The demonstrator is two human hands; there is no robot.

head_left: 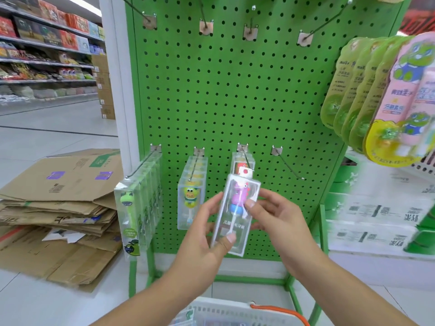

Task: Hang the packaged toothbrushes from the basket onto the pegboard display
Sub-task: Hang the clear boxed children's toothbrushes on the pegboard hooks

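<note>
Your left hand (209, 231) and right hand (273, 215) both pinch a clear toothbrush box (235, 215) before the green pegboard (235, 90); it looks light, stiff, slippery, so grip its side edges.

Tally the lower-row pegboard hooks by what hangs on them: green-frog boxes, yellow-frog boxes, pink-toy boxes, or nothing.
Green-frog boxes: 1 hook
Yellow-frog boxes: 1 hook
Pink-toy boxes: 1 hook
Bare hook: 1
Total: 4 hooks

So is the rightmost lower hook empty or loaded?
Empty: the hook juts bare from the pegboard, nothing hanging on it.
</note>
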